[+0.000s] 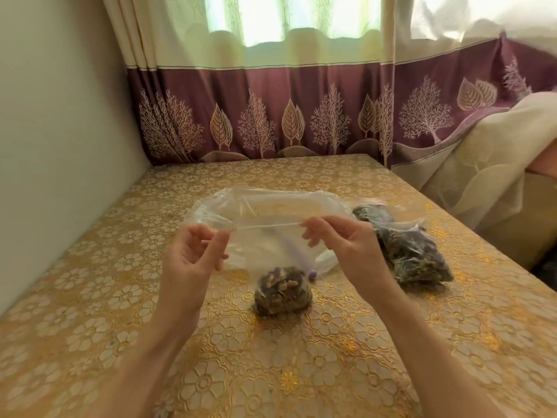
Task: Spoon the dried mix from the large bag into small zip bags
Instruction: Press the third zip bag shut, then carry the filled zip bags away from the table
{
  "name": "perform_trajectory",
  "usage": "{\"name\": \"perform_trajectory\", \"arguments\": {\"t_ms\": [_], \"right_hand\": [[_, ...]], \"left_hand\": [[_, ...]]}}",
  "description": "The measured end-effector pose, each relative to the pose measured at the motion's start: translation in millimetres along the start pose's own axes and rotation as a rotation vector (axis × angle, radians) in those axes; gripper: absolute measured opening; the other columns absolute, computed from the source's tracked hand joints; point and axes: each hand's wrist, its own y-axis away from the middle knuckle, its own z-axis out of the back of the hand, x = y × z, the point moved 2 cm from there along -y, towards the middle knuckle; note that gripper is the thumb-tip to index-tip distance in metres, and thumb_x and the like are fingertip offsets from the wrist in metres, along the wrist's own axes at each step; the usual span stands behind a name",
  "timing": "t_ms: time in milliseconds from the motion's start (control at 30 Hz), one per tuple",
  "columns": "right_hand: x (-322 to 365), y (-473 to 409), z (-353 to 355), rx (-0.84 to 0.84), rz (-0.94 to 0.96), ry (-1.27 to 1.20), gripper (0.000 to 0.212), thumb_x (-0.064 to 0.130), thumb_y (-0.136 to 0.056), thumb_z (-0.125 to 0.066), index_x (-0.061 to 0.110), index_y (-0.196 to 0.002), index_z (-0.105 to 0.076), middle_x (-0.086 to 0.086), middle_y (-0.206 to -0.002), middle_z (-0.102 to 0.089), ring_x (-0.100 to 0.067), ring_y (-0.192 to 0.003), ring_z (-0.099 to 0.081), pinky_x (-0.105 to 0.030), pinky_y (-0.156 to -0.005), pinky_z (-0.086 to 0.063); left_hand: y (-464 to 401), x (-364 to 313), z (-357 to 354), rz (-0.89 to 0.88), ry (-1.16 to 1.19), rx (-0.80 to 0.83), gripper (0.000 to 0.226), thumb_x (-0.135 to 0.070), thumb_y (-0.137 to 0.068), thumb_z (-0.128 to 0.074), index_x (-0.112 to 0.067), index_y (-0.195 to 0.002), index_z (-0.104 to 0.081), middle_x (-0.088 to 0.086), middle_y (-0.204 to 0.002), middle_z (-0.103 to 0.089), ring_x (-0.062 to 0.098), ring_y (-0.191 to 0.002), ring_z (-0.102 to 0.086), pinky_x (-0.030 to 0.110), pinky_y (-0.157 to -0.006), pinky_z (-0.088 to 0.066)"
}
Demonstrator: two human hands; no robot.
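Gold floral tablecloth [301,372] covers the table; maroon tree-print curtain [271,116] hangs behind, pale wall to the left. Both hands hold one clear zip bag [271,245] up over the cloth by its top strip. Left hand [193,260] pinches the left end between thumb and fingertips, other fingers loosely curled; right hand [340,242] pinches the right end the same way. The strip is pulled taut between them; whether it is sealed I cannot tell. A clump of dried mix [281,291] sits in the bag's bottom, touching or just above the cloth. A purple-handled spoon [301,260] shows through the plastic, apparently lying behind the bag. The large bag [265,203] lies flat and nearly empty just behind. Filled bags [413,251] lie to the right, near the right wrist. Risks, as judged: if the strip is unsealed or half pressed, tilting or dropping the bag would spill mix; a pinch slipping off the thin strip would let the weighted bottom swing. The spoon behind and the filled bags crowd the spot where this one might be set down.
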Motion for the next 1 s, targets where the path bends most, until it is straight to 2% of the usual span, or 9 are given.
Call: {"name": "perform_trajectory", "arguments": {"t_ms": [100, 200, 267, 333, 433, 600, 700, 900, 1000], "right_hand": [[0, -2, 6, -0.029, 0.005, 0.025, 0.031, 0.039, -0.079, -0.056, 0.022, -0.103, -0.066, 0.011, -0.078, -0.070, 0.002, -0.069, -0.063, -0.012, -0.063, -0.046], [-8, -3, 20, -0.181, 0.001, 0.147, 0.026, 0.032, -0.088, -0.059, 0.022, -0.111, -0.065, 0.012, -0.087, -0.069, 0.000, -0.083, -0.066, -0.011, -0.070, -0.048], [-16, -3, 40, -0.383, -0.048, 0.426, 0.023, 0.026, -0.091, -0.061, 0.017, -0.112, -0.067, 0.008, -0.096, -0.068, -0.010, -0.098, -0.064, -0.014, -0.078, -0.046], [-25, 0, 65, -0.503, -0.178, 0.802, 0.031, 0.031, -0.089, -0.062, 0.017, -0.117, -0.065, -0.001, -0.113, -0.063, -0.022, -0.115, -0.051, -0.031, -0.092, -0.041], [-36, 12, 92, -0.396, -0.380, 1.156, 0.057, 0.049, -0.082, -0.065, 0.024, -0.131, -0.052, -0.008, -0.135, -0.044, -0.030, -0.125, -0.035, -0.047, -0.099, -0.031], [-45, 24, 109, -0.222, -0.336, 1.170, 0.062, 0.042, -0.084, -0.065, 0.024, -0.137, -0.039, -0.009, -0.138, -0.036, -0.030, -0.123, -0.038, -0.041, -0.096, -0.040], [-45, 6, 123, -0.164, -0.391, 1.140, 0.056, 0.038, -0.083, -0.063, 0.022, -0.133, -0.042, -0.010, -0.129, -0.040, -0.030, -0.116, -0.045, -0.036, -0.086, -0.041], [-54, -5, 156, -0.097, -0.311, 0.949, 0.043, 0.033, -0.077, -0.065, 0.029, -0.117, -0.051, 0.003, -0.108, -0.042, -0.016, -0.094, -0.046, -0.029, -0.072, -0.032], [-60, -3, 169, -0.104, -0.323, 0.812, 0.039, 0.028, -0.077, -0.066, 0.033, -0.113, -0.053, 0.008, -0.102, -0.044, -0.005, -0.086, -0.044, -0.011, -0.066, -0.033]], "left_hand": [[7, 12, -11, 0.097, -0.173, 0.212, 0.081, -0.075, -0.045, -0.070, -0.030, -0.109, -0.049, -0.014, -0.099, -0.065, 0.001, -0.086, -0.064, 0.018, -0.073, -0.051], [18, 25, -31, 0.086, -0.395, 0.384, 0.067, -0.068, -0.058, -0.068, -0.045, -0.115, -0.041, -0.024, -0.110, -0.059, -0.015, -0.095, -0.055, 0.003, -0.073, -0.043], [22, 28, -37, 0.049, -0.455, 0.401, 0.059, -0.063, -0.062, -0.061, -0.048, -0.115, -0.038, -0.036, -0.102, -0.056, -0.023, -0.092, -0.050, 0.004, -0.071, -0.039], [21, 29, -36, 0.047, -0.447, 0.363, 0.055, -0.062, -0.064, -0.057, -0.044, -0.114, -0.043, -0.045, -0.095, -0.054, -0.023, -0.091, -0.049, 0.008, -0.072, -0.038], [20, 31, -34, 0.084, -0.365, 0.293, 0.046, -0.057, -0.063, -0.060, -0.038, -0.103, -0.051, -0.027, -0.094, -0.065, -0.009, -0.090, -0.058, 0.017, -0.071, -0.047], [24, 28, -46, 0.101, -0.330, 0.343, 0.038, -0.058, -0.069, -0.055, -0.039, -0.102, -0.055, -0.012, -0.086, -0.069, -0.009, -0.080, -0.061, 0.007, -0.060, -0.047], [16, 22, -66, 0.096, -0.325, 0.371, 0.029, -0.060, -0.073, -0.045, -0.045, -0.097, -0.054, -0.021, -0.079, -0.070, -0.008, -0.075, -0.063, 0.007, -0.055, -0.047], [-21, 25, -114, 0.079, -0.334, 0.312, 0.026, -0.050, -0.086, -0.040, -0.042, -0.082, -0.064, -0.009, -0.077, -0.066, 0.011, -0.073, -0.065, 0.035, -0.061, -0.053], [-24, 37, -130, 0.161, -0.361, 0.276, 0.026, -0.047, -0.086, -0.040, -0.042, -0.082, -0.065, -0.011, -0.079, -0.066, 0.015, -0.079, -0.064, 0.043, -0.072, -0.050]]}}
